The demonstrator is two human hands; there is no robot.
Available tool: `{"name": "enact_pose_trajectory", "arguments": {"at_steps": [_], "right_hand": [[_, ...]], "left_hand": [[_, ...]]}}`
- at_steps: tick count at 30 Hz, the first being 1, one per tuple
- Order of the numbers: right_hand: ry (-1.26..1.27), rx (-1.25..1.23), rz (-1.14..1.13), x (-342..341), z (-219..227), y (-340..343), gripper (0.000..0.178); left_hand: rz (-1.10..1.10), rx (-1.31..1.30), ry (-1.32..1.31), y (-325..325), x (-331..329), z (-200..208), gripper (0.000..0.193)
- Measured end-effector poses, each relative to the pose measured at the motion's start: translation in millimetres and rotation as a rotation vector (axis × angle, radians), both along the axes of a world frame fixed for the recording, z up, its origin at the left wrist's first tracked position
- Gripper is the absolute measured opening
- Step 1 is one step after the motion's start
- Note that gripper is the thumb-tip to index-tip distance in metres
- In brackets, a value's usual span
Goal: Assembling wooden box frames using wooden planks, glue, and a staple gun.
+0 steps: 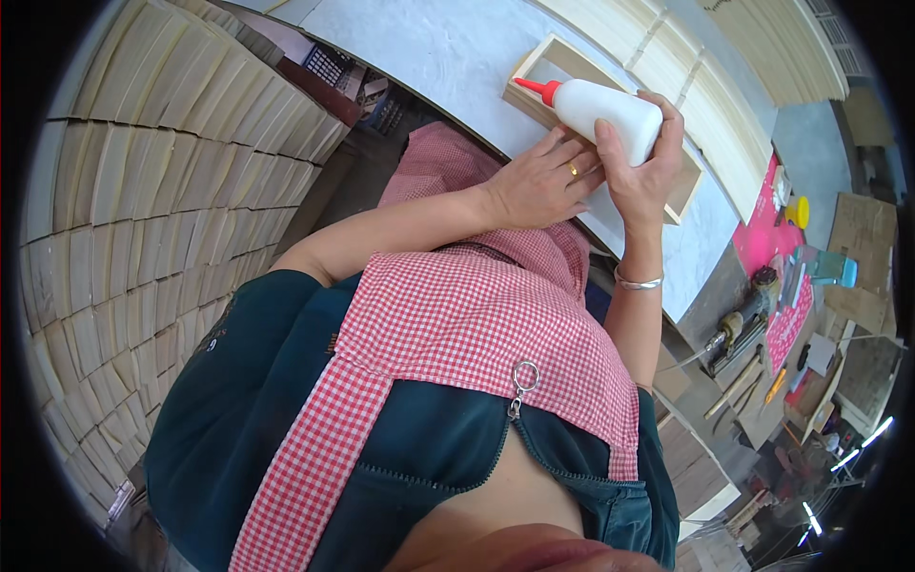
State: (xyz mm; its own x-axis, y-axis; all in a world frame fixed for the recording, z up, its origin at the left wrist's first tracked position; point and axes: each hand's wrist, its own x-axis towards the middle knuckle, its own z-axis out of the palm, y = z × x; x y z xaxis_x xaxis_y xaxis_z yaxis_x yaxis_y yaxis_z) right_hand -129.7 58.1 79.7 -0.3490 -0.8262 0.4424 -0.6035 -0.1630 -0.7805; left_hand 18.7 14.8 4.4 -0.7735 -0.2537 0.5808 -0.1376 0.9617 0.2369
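Observation:
My right hand (pixel 643 167) is wrapped around a white squeeze bottle (pixel 610 114) with a red cap and a pointed red nozzle. The bottle is tilted nearly on its side, nozzle toward the left, above a shallow rectangular wooden frame (pixel 553 55). My left hand (pixel 548 181), wearing a gold ring, lies at the near side of that frame with its fingers stretched out and slightly apart. Its fingertips are partly behind the right hand, close under the bottle. The frame rests on a pale tabletop (pixel 410 57), and my hands hide part of its near wall.
Rows of thin wooden strips (pixel 715 95) lie along the table's far side. Tall stacks of wooden pieces (pixel 172 181) stand at the left. A side bench at the right holds a power tool (pixel 739 324), a clear blue-tinted container (pixel 829 267) and a yellow round object (pixel 798 212).

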Motion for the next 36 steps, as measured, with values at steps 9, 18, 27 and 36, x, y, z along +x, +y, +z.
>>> {"name": "enact_pose_trajectory", "arguments": {"at_steps": [9,18,27,36], "right_hand": [[0.054,-0.026,-0.073,-4.6,5.2,-17.1,0.054],[0.13,-0.15,-0.16,-19.5,0.9,-43.9,0.056],[0.176,-0.102,-0.241,-36.5,5.7,-21.8,0.055],[0.228,-0.077,-0.38,-64.9,10.8,33.2,0.054]], "left_hand": [[-0.009,0.022,0.051,-0.1,-1.4,0.7,0.063],[-0.007,0.058,0.007,1.1,-2.9,-6.9,0.071],[-0.014,0.048,-0.007,0.7,-2.4,-3.9,0.074],[-0.024,0.022,-0.015,-0.6,-2.2,-2.9,0.075]]}}
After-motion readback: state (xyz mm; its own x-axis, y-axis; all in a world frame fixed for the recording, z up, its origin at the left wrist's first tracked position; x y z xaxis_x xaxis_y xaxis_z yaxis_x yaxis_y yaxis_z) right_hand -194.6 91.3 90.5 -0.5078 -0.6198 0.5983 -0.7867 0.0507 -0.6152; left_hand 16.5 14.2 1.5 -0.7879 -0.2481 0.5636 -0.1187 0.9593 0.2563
